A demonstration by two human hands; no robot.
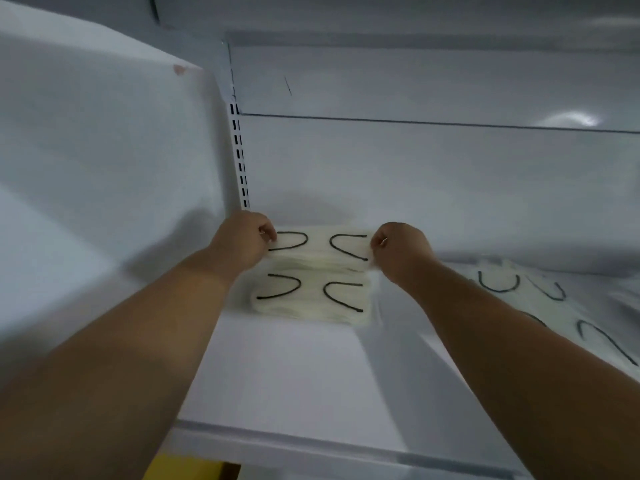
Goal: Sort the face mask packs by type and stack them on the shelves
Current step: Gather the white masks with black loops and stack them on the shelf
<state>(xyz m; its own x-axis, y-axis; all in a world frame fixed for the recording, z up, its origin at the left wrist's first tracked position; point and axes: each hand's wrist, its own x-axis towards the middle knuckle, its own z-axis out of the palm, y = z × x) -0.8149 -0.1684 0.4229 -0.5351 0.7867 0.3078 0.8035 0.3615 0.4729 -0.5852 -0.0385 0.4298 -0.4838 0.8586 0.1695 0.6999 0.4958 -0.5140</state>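
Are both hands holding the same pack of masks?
Yes, the left hand and right hand pinch opposite ends of the rear mask pack.

Shop: white slotted-upright shelving (242, 161), stacked mask packs (315, 299) on shelf (294, 375).

From here the white shelf (298, 382) lies bare toward six o'clock of the two mask packs (313, 275) in its back-left corner. The side panel (104, 168) walls off nine o'clock, the back panel (415, 174) twelve, and more mask packs (554, 306) crowd three o'clock.
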